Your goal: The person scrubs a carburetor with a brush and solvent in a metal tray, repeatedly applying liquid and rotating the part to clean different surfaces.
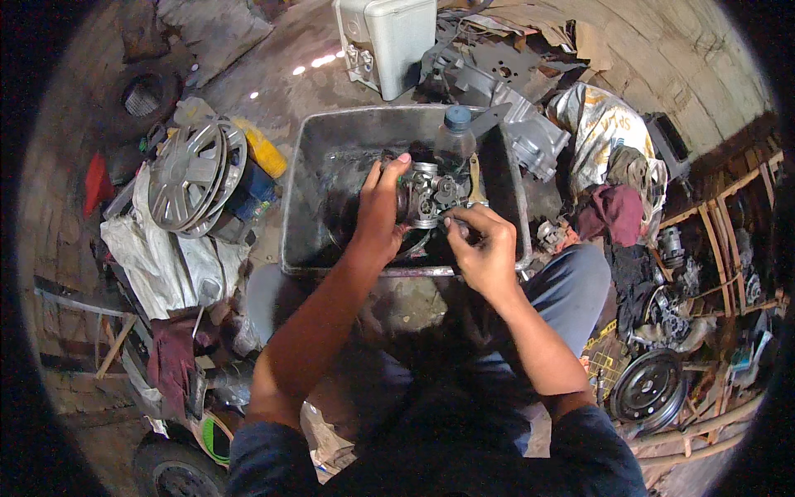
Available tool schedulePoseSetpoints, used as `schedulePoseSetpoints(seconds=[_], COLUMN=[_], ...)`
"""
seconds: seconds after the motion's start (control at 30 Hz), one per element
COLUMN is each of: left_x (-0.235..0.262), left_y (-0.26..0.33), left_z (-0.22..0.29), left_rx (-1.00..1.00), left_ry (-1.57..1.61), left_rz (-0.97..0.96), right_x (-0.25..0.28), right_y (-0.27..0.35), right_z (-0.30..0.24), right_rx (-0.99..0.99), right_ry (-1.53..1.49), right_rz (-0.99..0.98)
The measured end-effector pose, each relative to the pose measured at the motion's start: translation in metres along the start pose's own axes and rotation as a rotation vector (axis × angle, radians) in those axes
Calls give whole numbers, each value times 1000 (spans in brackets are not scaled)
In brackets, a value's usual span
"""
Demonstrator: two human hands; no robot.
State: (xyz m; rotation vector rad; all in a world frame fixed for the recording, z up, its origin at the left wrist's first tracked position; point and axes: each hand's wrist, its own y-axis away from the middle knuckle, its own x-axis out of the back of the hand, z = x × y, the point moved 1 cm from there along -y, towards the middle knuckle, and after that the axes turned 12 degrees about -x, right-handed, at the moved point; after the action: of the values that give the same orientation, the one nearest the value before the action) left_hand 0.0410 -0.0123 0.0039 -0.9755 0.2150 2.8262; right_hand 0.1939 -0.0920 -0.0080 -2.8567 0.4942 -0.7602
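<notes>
Over a dark rectangular tub, my left hand grips a small metal carburetor from its left side, thumb and fingers wrapped round it. The carburetor's round openings face up. My right hand is closed in a pinch at its lower right edge; whatever lies between those fingertips is too small to make out. Just beyond, inside the tub, stand a clear bottle with a blue cap and a brush with a light handle. Dark liquid seems to cover the tub's bottom.
Behind the tub stands a whitish box. Large metal castings and a white sack lie to the right, with a maroon cloth. Wheel covers and a yellow bottle are on the left; a black wheel rim sits lower right.
</notes>
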Motion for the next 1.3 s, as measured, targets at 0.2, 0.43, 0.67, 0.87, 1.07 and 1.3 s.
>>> schedulePoseSetpoints(seconds=[0.2, 0.43, 0.67, 0.87, 1.07, 1.3], left_x=[-1, 3, 10, 11, 12, 24], left_y=[-2, -1, -3, 0, -2, -10], left_z=[1, 6, 8, 20, 14, 10], left_rx=[6, 47, 92, 189, 202, 301], left_ry=[15, 44, 87, 87, 115, 285], left_rz=[-31, -74, -157, -136, -129, -130], right_x=[-4, -1, -3, 1, 5, 9], right_y=[1, 0, -1, -1, -3, -5], right_z=[5, 3, 8, 10, 4, 1], right_rx=[92, 10, -2, -186, -262, -311], right_ry=[18, 20, -13, -37, -145, -84], right_rz=[105, 29, 68, -14, -67, -71])
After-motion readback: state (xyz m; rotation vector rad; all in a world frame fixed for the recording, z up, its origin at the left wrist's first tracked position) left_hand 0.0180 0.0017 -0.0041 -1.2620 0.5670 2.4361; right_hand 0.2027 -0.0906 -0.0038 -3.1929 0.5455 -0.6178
